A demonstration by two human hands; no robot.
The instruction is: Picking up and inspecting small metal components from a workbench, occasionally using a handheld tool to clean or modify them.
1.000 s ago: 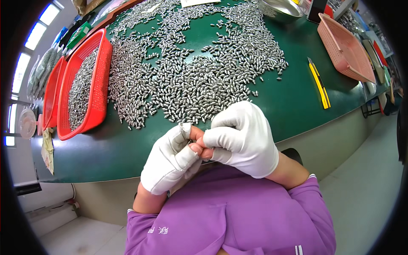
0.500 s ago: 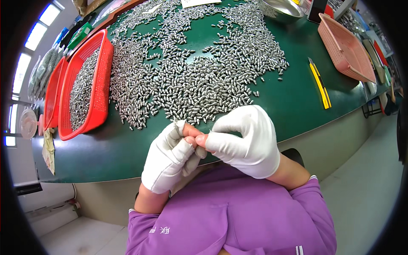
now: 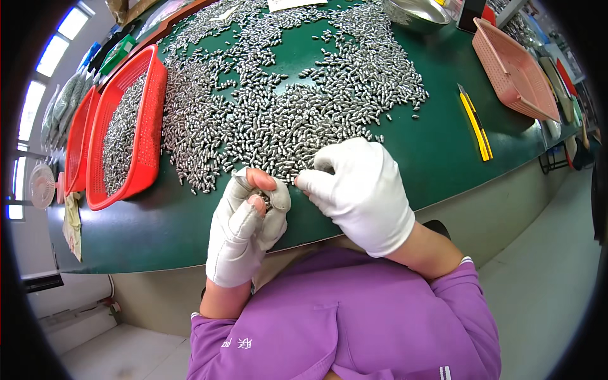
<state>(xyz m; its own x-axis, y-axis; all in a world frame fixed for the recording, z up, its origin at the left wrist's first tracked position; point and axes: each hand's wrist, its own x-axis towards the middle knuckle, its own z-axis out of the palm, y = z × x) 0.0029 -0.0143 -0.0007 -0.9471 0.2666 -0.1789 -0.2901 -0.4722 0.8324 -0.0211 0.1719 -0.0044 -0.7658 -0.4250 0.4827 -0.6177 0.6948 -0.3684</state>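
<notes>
Many small silver metal fittings (image 3: 304, 123) lie spread over the green table, their near edge just past my hands. My left hand (image 3: 244, 225), in a white glove with bare thumb and fingertip, is curled round a few metal fittings (image 3: 266, 201) that show between thumb and fingers. To its right, my right hand (image 3: 364, 196), also in a white glove, reaches the near edge of the pile. Its bare thumb tip is pinched against the fingers at a metal fitting (image 3: 293, 180), partly hidden by the fingertips.
At the left stands a red plastic basket (image 3: 158, 120) holding more fittings, with another red basket (image 3: 79, 142) beside it. A yellow utility knife (image 3: 475, 122) lies on the right. Beyond are a pink basket (image 3: 516, 76) and a metal bowl (image 3: 421, 14).
My hands have parted from touching each other. The right one has moved forward to the pile's edge; the left has shifted slightly left, and fittings now show inside it.
</notes>
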